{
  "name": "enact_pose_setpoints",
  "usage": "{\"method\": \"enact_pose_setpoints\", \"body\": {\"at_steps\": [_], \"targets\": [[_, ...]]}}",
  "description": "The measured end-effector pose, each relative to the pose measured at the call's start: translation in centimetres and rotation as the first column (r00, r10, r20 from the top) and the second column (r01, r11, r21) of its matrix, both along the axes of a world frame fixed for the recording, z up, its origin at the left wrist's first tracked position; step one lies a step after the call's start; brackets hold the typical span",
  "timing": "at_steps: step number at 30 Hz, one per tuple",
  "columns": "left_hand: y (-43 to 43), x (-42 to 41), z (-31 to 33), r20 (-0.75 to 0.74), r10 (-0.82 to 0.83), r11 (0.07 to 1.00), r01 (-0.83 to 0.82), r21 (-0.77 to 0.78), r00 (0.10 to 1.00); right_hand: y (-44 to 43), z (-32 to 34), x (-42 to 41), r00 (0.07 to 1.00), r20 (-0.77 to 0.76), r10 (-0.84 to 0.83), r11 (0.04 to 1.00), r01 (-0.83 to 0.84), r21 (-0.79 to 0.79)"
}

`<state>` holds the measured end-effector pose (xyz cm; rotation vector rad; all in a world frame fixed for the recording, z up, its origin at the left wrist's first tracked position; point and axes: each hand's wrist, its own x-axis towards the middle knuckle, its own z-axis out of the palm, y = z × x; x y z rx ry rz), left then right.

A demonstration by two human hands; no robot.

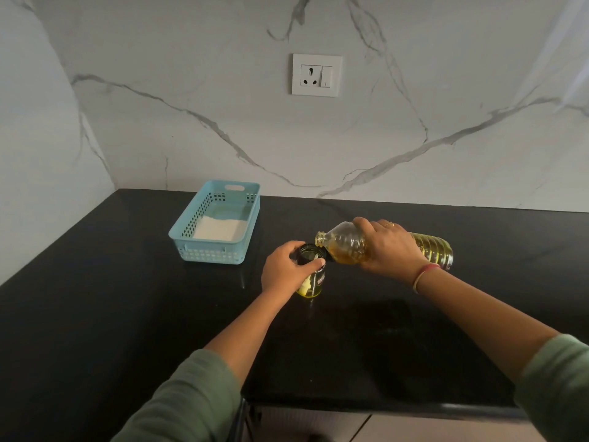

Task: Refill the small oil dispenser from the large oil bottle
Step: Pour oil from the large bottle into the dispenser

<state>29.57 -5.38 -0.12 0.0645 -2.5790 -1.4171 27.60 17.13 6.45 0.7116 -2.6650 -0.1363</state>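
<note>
The small oil dispenser point(314, 275), a clear jar with a dark open rim and a little yellow oil at its bottom, stands on the black counter point(127, 298). My left hand point(287, 269) grips it around the top. My right hand point(390, 247) holds the large oil bottle point(347, 242) by its middle, tipped almost level. Its uncapped mouth points left, just above and beside the dispenser's rim. Yellow oil lies along the bottle's lower side. I cannot see a stream of oil.
A light blue perforated basket point(188, 240) with a white cloth inside sits at the back left of the counter. A marble wall with a socket point(316, 74) rises behind. The counter's front edge runs close to my body.
</note>
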Motion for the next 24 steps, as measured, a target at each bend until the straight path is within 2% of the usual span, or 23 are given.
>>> {"method": "enact_pose_setpoints", "body": {"at_steps": [24], "targets": [[-0.09, 0.2, 0.02, 0.011, -0.005, 1.0, 0.005, -0.003, 1.0, -0.05, 0.37, 0.24, 1.0, 0.007, -0.029, 0.996, 0.028, 0.085]]}}
